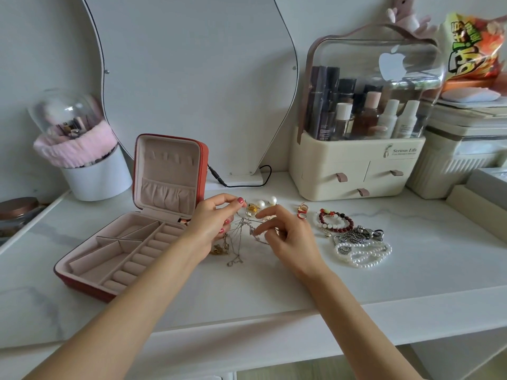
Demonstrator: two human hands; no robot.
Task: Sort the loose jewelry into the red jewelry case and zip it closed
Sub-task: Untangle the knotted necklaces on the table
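A tangle of thin chains (238,239) is pinched between the left hand (212,220) and right hand (285,237) above the white table (247,292). The red case (131,231) lies open at left; pearl strands (362,253) lie right.

One head-worn camera looks forward and down, close over the vanity top (274,292).

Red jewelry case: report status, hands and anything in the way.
Red zip-around jewelry case open, compartments empty. Left hand and right hand both pinching tangled thin silver chains off the white marble-look tabletop. Path to case unobstructed.
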